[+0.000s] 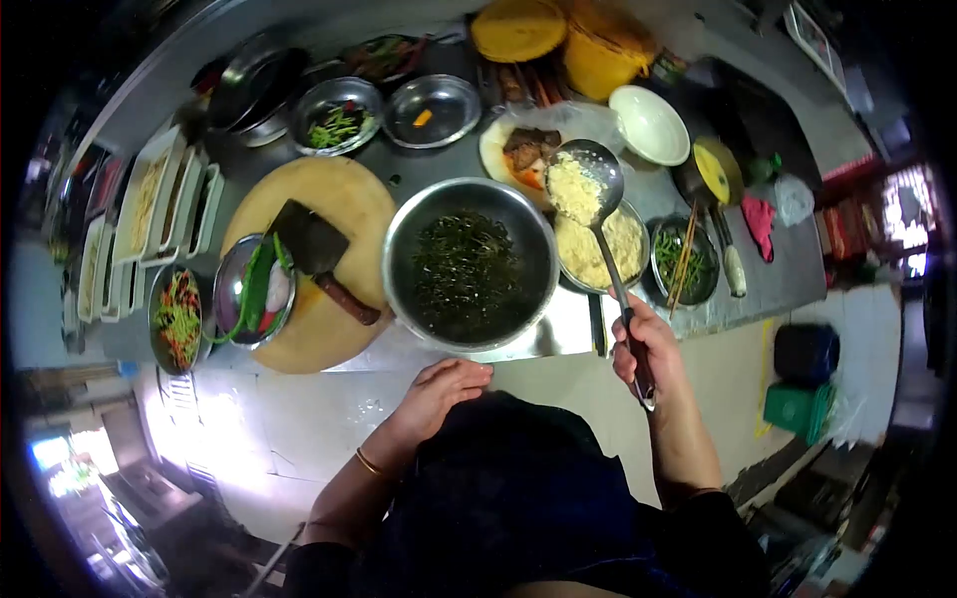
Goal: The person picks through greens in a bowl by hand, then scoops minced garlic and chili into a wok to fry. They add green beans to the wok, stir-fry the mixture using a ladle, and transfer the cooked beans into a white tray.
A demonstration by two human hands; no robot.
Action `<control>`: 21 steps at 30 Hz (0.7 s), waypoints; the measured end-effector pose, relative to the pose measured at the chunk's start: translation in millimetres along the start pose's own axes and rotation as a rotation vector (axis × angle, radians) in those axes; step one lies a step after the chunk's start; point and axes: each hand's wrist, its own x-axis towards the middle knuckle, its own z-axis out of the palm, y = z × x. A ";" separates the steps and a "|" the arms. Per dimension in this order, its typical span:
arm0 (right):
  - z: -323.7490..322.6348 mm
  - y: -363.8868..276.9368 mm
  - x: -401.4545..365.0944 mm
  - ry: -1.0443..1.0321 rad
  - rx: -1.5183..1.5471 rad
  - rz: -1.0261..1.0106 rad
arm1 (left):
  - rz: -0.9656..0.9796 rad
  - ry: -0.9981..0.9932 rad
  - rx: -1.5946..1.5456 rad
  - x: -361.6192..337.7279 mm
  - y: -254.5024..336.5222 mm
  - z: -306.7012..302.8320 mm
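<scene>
My right hand [646,344] is wrapped round the dark handle of a ladle [610,261]. The ladle's bowl is loaded with a pale yellow, crumbly food [576,187] and hangs over a metal bowl of the same food [604,249]. To its left stands a large steel mixing bowl [397,299] with dark green shredded strands [467,264] inside. My left hand [444,394] is empty, its fingers stretched out together just below the mixing bowl at the counter's front edge.
A cleaver [319,239] and a bowl of peppers [257,289] rest on the round cutting board [344,194]. Chopsticks [684,259] lie across a bowl of chopped greens [698,274]. A white bowl [650,125] and steel bowls [432,112] stand behind; white trays [150,189] are at left.
</scene>
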 end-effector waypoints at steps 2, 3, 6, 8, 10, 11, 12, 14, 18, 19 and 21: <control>34.1 -2.7 -10.8 -0.084 -0.057 -0.001 | 0.059 0.032 -0.061 -7.4 -6.1 -3.2; 47.4 0.0 -15.6 -0.142 -0.112 0.026 | 0.092 0.061 -0.088 -13.4 -9.1 -2.9; 87.8 24.5 -30.9 -0.325 -0.248 0.132 | 0.198 0.095 -0.224 -44.4 -20.4 -8.3; 115.6 50.8 -39.3 -0.448 -0.392 0.217 | 0.291 0.134 -0.290 -68.5 -39.8 -27.4; 144.1 83.7 -46.4 -0.551 -0.520 0.341 | 0.396 0.201 -0.347 -102.3 -63.8 -54.1; 159.1 103.8 -51.7 -0.629 -0.586 0.387 | 0.439 0.280 -0.398 -128.7 -73.7 -62.8; 181.8 122.3 -62.3 -0.674 -0.669 0.444 | 0.497 0.350 -0.457 -158.1 -86.7 -74.5; 210.3 161.0 -73.9 -0.773 -0.746 0.590 | 0.637 0.513 -0.580 -203.9 -130.4 -104.0; 257.6 255.3 -123.2 -0.930 -0.801 0.802 | 0.810 0.869 -0.867 -300.4 -252.4 -149.9; 265.4 278.3 -134.6 -0.984 -0.853 0.817 | 0.842 0.954 -0.945 -327.1 -280.8 -155.4; 284.8 313.7 -151.4 -1.063 -0.934 0.868 | 0.885 1.105 -1.119 -375.5 -318.9 -142.8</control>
